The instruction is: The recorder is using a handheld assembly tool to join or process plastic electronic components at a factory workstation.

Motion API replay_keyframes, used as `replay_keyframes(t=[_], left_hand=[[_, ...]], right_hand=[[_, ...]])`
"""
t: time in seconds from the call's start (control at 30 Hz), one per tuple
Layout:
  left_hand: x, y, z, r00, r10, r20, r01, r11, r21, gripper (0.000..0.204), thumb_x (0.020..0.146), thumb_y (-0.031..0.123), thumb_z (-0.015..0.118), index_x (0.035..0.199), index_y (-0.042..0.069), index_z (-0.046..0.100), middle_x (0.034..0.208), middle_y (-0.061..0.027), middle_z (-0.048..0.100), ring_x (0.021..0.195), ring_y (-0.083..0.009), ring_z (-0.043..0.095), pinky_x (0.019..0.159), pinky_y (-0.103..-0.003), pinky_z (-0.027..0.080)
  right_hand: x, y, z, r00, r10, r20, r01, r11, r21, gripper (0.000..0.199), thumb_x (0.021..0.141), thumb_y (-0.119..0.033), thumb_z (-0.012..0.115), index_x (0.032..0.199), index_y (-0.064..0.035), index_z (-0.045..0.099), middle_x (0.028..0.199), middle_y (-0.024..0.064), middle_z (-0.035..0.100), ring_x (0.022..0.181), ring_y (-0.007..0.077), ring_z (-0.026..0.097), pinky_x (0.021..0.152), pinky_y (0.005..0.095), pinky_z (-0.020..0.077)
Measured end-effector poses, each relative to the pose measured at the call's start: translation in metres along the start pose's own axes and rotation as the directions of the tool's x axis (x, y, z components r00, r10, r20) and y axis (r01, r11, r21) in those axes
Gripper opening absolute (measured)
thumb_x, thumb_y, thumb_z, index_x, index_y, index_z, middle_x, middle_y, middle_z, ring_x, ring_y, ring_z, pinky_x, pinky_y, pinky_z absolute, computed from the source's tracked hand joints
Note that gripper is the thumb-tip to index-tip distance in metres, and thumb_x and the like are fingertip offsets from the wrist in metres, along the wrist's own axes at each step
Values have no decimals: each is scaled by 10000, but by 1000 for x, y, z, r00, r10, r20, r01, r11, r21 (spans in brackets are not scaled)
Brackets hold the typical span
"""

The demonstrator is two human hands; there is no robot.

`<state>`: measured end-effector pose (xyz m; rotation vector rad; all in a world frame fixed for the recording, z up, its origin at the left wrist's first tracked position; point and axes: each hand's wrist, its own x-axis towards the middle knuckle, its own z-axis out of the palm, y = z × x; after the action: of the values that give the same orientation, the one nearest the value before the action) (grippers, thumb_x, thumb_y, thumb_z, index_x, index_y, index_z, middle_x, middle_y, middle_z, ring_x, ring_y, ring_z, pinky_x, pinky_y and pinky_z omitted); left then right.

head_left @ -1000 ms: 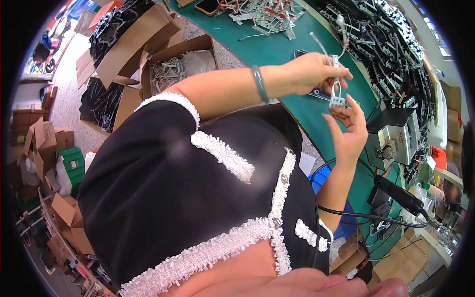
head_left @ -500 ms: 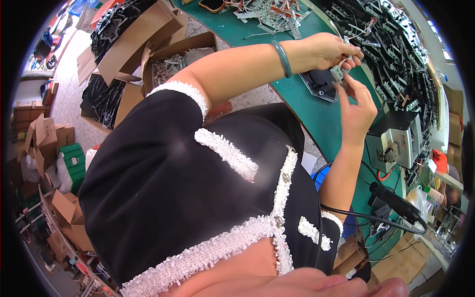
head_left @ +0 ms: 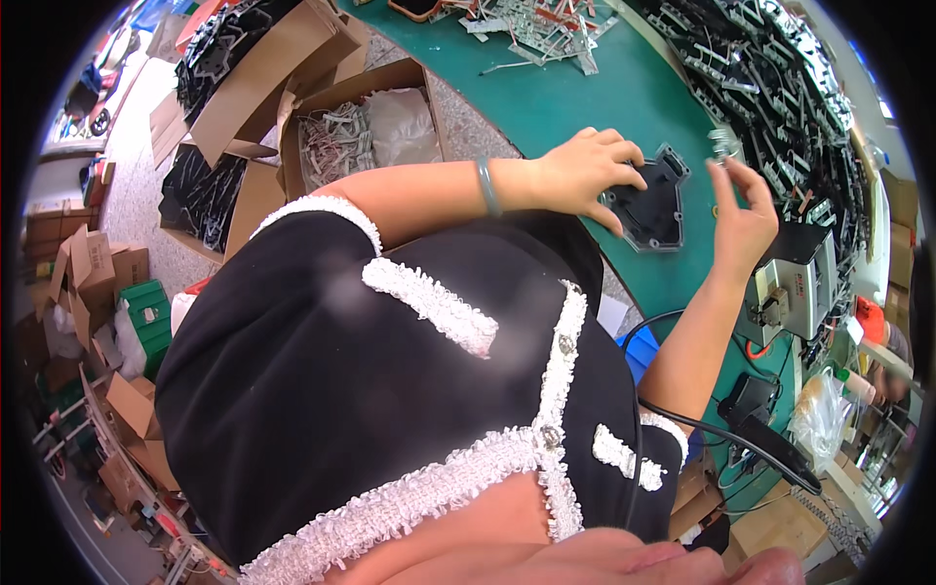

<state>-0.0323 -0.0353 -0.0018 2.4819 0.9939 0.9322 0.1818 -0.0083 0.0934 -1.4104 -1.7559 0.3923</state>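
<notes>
My left hand (head_left: pixel 593 174), with a green bangle at its wrist, reaches over the left side of a black plastic housing (head_left: pixel 655 210). Its fingers are spread, the tips at or just over the rim; whether they press on it I cannot tell. The shallow, angular housing lies open side up on the green table. To its right, my right hand (head_left: pixel 746 210) is raised with thumb and fingers pinched on a small whitish part with wires (head_left: pixel 722 146). Blur hides the part's detail.
Black and silvery strip-like parts (head_left: pixel 770 88) heap along the table's far right side. A pile of white and red wired pieces (head_left: pixel 541 29) lies at the back. A metal bench device (head_left: pixel 795 283) stands beside my right forearm. Cardboard boxes (head_left: pixel 356 83) stand left of the green table (head_left: pixel 546 107).
My left hand has let go of the small wired part and come down left to the housing. My right hand has carried the part to the right. The housing shows more fully and looks turned.
</notes>
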Motion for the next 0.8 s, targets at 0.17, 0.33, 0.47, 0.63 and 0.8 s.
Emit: replay_keyframes(t=[0.17,0.33,0.47,0.63,0.8], left_hand=[[0,10,1,998,58,41,-58,998,11,647,613,482,807,1157,172,641,1223,-45,526,1142,-245,473,900,-387,376],[-2,12,3,998,39,42,-40,999,7,684,611,474,812,1188,163,619,1245,-35,524,1143,-239,467,907,-385,362],[-3,12,5,999,35,7,-35,999,11,706,611,498,801,1197,159,604,1231,-29,543,1133,-230,486,906,-378,369],[-4,14,5,998,58,-16,-58,998,39,689,598,524,792,1146,150,605,1208,-18,572,1119,-213,516,885,-357,389],[-2,11,4,997,72,1,-72,997,42,684,584,535,789,1124,155,608,1212,-12,569,1114,-210,520,864,-348,391]], right_hand=[[-49,6,-18,925,-261,278,311,938,-154,175,735,-71,766,901,-49,713,886,78,699,913,224,648,836,328,483],[-82,7,-25,884,-314,347,391,902,-180,192,709,-59,764,892,-73,707,890,63,702,970,254,627,866,359,471],[-95,0,-16,879,-348,326,448,837,-314,171,712,-72,766,875,-99,719,935,12,707,1016,252,606,890,364,445],[-103,5,-13,876,-381,296,461,842,-279,165,711,-117,775,868,-126,726,949,-26,702,1032,233,594,947,394,406],[-107,7,-8,873,-404,274,476,827,-298,154,717,-152,777,863,-149,729,946,-47,700,1022,215,592,999,422,377]])
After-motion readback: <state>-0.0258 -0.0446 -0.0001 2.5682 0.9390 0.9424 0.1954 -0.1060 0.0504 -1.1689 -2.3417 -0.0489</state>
